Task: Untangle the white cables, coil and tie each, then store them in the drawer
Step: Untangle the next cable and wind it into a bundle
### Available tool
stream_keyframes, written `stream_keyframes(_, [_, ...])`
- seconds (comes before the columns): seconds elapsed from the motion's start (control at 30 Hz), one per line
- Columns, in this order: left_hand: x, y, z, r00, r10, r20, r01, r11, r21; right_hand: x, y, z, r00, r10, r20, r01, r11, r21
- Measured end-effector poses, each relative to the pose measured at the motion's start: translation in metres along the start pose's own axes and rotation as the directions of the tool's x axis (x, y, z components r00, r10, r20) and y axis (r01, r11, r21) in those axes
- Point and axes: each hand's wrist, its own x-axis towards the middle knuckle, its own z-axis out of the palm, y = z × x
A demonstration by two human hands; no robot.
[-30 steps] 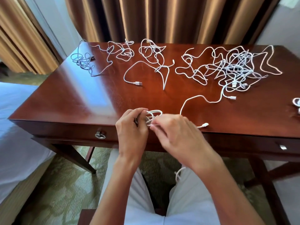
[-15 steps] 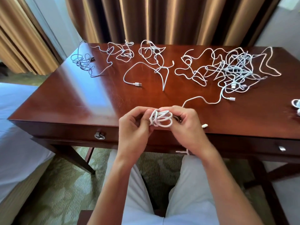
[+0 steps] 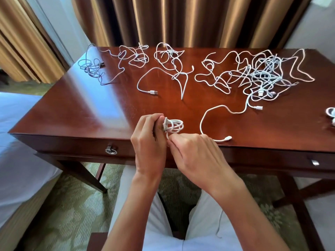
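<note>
One small coil (image 3: 173,126) sits at lower centre over the table (image 3: 72,113) edge, left hand (image 3: 149,142) pinching it, right hand (image 3: 195,153) pinching its tail; a slackened grip could spring the loops open.

The right hand (image 3: 195,154) has moved down, below the small coil (image 3: 173,126), and now pinches its loose end. The left hand (image 3: 148,142) holds the coil's left side, more uncovered than before.
</note>
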Motion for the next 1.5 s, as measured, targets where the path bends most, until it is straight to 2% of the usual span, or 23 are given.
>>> stream_keyframes(0.17, [-0.006,-0.006,0.002,0.993,0.037,0.108,-0.040,0.999,0.032,0.007,0.011,-0.015,0.993,-0.054,0.104,0.057,0.998,-0.032])
stream_keyframes(0.27, [-0.007,-0.010,0.000,0.981,0.066,0.185,-0.070,0.997,0.015,0.013,0.018,-0.025,0.992,-0.118,0.038,0.120,0.992,-0.030])
stream_keyframes(0.37, [-0.006,-0.008,-0.004,0.956,0.117,0.267,-0.102,0.992,-0.072,0.024,0.033,-0.033,0.995,-0.089,0.037,0.084,0.990,0.111])
stream_keyframes(0.5, [-0.005,-0.002,-0.011,0.957,0.018,0.289,0.062,0.963,-0.264,0.031,0.057,-0.026,0.999,-0.049,-0.022,0.053,0.922,0.382])
stream_keyframes(0.6, [-0.003,0.006,-0.013,0.941,-0.096,0.325,0.226,0.891,-0.393,0.026,0.062,-0.006,0.999,0.036,-0.021,-0.016,0.798,0.602])
stream_keyframes(0.67, [-0.002,0.008,-0.011,0.922,-0.185,0.339,0.333,0.827,-0.454,0.021,0.057,0.008,0.995,0.087,-0.050,-0.032,0.748,0.663])
stream_keyframes(0.77, [-0.001,0.005,-0.007,0.903,-0.291,0.316,0.417,0.772,-0.480,0.015,0.039,0.020,0.990,0.128,-0.062,-0.058,0.761,0.646])
stream_keyframes(0.87, [-0.003,0.005,-0.003,0.918,-0.327,0.223,0.393,0.825,-0.406,0.006,0.023,0.027,0.988,0.153,-0.034,-0.111,0.837,0.535])
stream_keyframes(0.93, [-0.005,0.004,-0.001,0.924,-0.351,0.154,0.383,0.851,-0.360,0.000,0.015,0.033,0.987,0.157,0.042,-0.159,0.870,0.466])
stream_keyframes(1.0, [-0.005,0.002,0.001,0.930,-0.353,0.106,0.368,0.872,-0.322,-0.005,0.007,0.036,0.970,0.153,0.188,-0.217,0.895,0.390])
stream_keyframes(1.07, [-0.004,-0.002,0.003,0.955,-0.290,0.069,0.298,0.929,-0.220,-0.009,-0.001,0.034,0.954,0.134,0.268,-0.216,0.929,0.302])
stream_keyframes(1.17, [-0.004,-0.007,0.003,0.992,-0.112,0.059,0.113,0.993,-0.016,-0.010,-0.007,0.018,0.962,0.132,0.240,-0.185,0.959,0.215])
stream_keyframes(1.27, [-0.004,-0.012,-0.001,0.988,-0.014,0.151,0.013,1.000,0.005,-0.004,0.003,0.000,0.990,0.082,0.114,-0.100,0.983,0.156])
stream_keyframes(1.37, [-0.003,-0.012,-0.005,0.940,0.080,0.333,-0.061,0.996,-0.068,0.005,0.020,-0.013,0.999,0.038,0.030,-0.045,0.967,0.251])
stream_keyframes(1.43, [-0.003,-0.008,-0.008,0.905,0.060,0.422,0.013,0.986,-0.168,0.011,0.031,-0.018,0.999,0.045,0.008,-0.045,0.941,0.336])
stream_keyframes(1.5, [-0.002,-0.005,-0.011,0.865,-0.012,0.502,0.175,0.944,-0.279,0.016,0.040,-0.021,0.997,0.074,0.001,-0.065,0.872,0.485])
